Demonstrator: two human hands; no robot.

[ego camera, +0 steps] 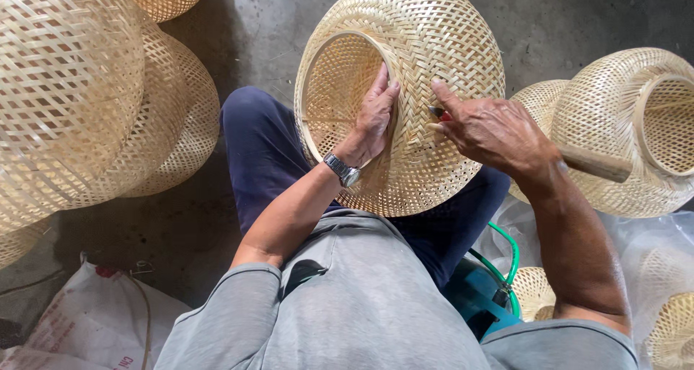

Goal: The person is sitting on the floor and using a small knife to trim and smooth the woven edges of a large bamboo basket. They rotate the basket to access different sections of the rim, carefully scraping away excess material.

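Pale woven bamboo everywhere: a bell-shaped basket shade (419,74) resting on the lap, over dark blue trousers (264,149), its round open rim (318,88) turned toward the left. Left hand (374,117) gripping that rim, fingers curled over the edge and lying flat against the outer weave, thumb hidden inside; a metal wristwatch (343,170) on the wrist. Right hand (495,128) pressed against the shade's side just right of the left hand, forefinger stretched out along the weave, remaining fingers closed around a small tool with a red-marked metal tip (438,114) touching the bamboo strips. A wooden handle (596,164) jutting out from beyond the right wrist toward the right; whether part of the same tool, impossible to tell. Grey short-sleeved shirt (376,298) filling the lower frame.

Stacked at upper left, large finished shades (79,88) of the same open lattice, nested one against another on the grey concrete floor (571,16). At right, another shade (636,124) lying on its side, rim facing right, atop clear plastic sheeting (665,240), smaller woven pieces (533,292) near it. Beside the right hip, a teal object wrapped with a green hose (506,258). At lower left, a white sack (87,319) with red print.
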